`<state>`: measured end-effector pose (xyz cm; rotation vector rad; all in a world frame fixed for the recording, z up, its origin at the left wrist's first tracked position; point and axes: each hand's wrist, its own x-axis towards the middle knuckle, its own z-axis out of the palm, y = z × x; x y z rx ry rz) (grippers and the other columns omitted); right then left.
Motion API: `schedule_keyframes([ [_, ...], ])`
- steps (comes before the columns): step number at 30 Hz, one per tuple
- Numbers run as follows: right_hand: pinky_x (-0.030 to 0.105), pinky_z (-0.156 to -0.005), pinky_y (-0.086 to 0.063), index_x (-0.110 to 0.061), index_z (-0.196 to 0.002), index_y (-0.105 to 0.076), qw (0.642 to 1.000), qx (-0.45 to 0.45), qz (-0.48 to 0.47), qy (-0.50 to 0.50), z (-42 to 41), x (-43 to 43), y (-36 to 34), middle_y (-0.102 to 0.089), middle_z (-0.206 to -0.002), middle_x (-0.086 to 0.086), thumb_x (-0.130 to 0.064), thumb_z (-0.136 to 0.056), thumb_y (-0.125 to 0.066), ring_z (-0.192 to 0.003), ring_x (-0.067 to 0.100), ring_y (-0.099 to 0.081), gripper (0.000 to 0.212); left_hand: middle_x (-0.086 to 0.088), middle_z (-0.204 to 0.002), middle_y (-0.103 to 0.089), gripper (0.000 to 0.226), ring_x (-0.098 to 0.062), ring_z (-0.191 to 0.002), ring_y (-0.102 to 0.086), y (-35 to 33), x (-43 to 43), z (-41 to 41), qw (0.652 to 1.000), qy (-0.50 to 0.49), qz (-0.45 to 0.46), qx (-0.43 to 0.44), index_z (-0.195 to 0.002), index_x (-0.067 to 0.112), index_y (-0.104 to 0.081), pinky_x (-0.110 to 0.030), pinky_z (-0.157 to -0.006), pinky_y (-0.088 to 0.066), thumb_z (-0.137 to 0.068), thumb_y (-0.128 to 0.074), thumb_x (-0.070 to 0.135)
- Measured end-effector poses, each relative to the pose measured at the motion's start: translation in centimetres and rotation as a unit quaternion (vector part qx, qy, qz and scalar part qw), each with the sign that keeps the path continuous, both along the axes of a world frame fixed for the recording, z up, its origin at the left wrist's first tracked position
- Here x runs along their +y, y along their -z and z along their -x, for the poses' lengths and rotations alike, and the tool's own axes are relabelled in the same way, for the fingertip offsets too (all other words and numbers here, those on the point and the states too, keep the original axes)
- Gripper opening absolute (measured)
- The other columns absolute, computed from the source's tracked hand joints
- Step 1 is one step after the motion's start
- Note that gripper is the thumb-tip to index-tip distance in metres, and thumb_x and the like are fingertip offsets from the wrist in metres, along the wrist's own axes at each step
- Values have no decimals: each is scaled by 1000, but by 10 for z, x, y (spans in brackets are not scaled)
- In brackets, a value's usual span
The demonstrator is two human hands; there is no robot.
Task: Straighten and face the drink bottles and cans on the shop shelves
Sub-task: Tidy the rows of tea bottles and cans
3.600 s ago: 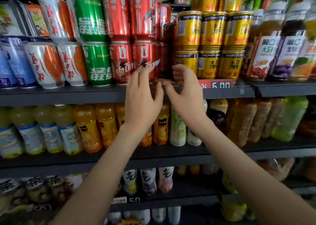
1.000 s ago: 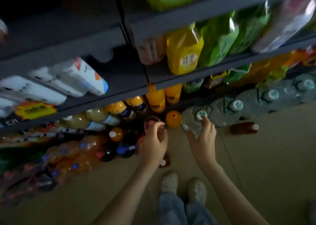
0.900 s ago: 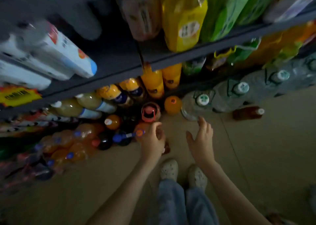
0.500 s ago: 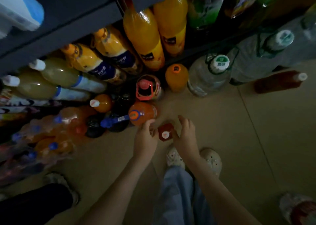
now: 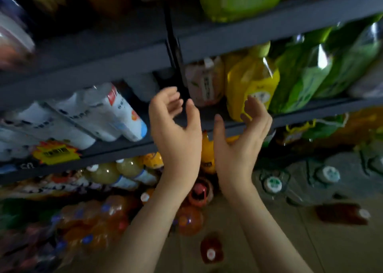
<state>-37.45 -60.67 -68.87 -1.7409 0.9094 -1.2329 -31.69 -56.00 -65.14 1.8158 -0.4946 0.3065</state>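
My left hand and my right hand are raised side by side in front of a low grey shelf, fingers curled and apart, holding nothing. A yellow bottle stands on that shelf just behind my right fingertips; whether they touch it I cannot tell. A pink-labelled bottle stands left of it. White bottles with blue bases lean on the shelf to the left of my left hand. A small red bottle with a white cap stands on the floor below my forearms.
Green bottles fill the shelf to the right. On the floor stand large water jugs, orange soda bottles, a dark bottle and a red-lidded jar. A yellow price tag hangs on the left shelf edge.
Both hands have left the small red bottle on the floor and risen to the low shelf. The view has tilted up from the floor toward the shelves.
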Motion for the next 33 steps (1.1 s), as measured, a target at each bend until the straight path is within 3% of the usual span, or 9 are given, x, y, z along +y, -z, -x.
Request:
schedule_keyframes([
  [6,41,-102,-31,1,-135,-35,999,18,23,43,-30,-50,-8,-39,-128,19,-14,-76,-72,-119,28,-33,71,-6,-129,-47,61,-17,-119,-49,0,-35,-47,989,-19,-122,87,-136,8,-40,-8,-86,-30,-86,-69,24],
  [11,38,-96,-24,2,-134,-36,992,20,86,87,-44,-81,23,-40,-128,24,-19,-67,-80,-114,26,-31,83,-10,-144,-37,75,-21,-132,-39,39,-50,-69,987,33,-152,46,-146,13,-26,-17,-95,-31,-86,-69,26],
  [15,55,-101,-29,-12,-139,-23,983,13,153,104,-52,-99,53,-33,-139,22,-28,-67,-80,-123,27,-24,94,-12,-142,-41,84,-25,-131,-42,77,-70,-90,989,73,-128,23,-146,10,-26,-28,-102,-38,-80,-74,28],
  [20,58,-102,-30,-15,-141,-21,965,-8,238,105,-62,-119,82,-27,-143,21,-29,-63,-81,-129,30,-22,100,-13,-138,-46,87,-28,-126,-48,97,-88,-106,996,56,-71,26,-144,8,-27,-41,-97,-48,-76,-77,29],
  [25,58,-103,-28,-15,-141,-23,961,-56,255,91,-56,-109,77,-28,-142,20,-28,-62,-84,-130,31,-25,101,5,-131,-46,61,-13,-120,-50,86,-81,-85,997,15,-48,-62,-140,14,-35,-13,-90,-42,-88,-65,24],
  [27,45,-108,-26,-8,-138,-30,935,-122,325,77,-47,-97,51,-32,-138,18,-27,-67,-80,-127,33,-30,90,10,-116,-52,39,-3,-105,-53,60,-71,-71,991,-15,3,-130,-125,17,-49,0,-78,-35,-89,-62,23],
  [29,32,-109,-25,-5,-135,-33,903,-194,381,52,-41,-87,8,-34,-134,17,-20,-72,-75,-125,32,-33,77,12,-82,-60,6,5,-71,-54,23,-60,-63,992,-31,49,-115,-88,21,-60,-1,-59,-36,-88,-61,27],
  [31,26,-108,-25,-7,-133,-33,881,-234,410,37,-40,-82,-37,-34,-133,15,-19,-77,-70,-123,30,-33,68,8,-55,-56,28,5,-52,-50,-4,-47,-61,996,-28,32,-74,-65,15,-59,-7,-49,-36,-87,-61,33],
  [33,25,-106,-25,-8,-133,-32,869,-239,431,33,-43,-83,-71,-32,-132,13,-25,-82,-67,-121,29,-32,64,6,-49,-51,42,2,-48,-47,-22,-28,-51,995,-23,-79,-63,-56,14,-53,-10,-46,-34,-85,-62,43],
])
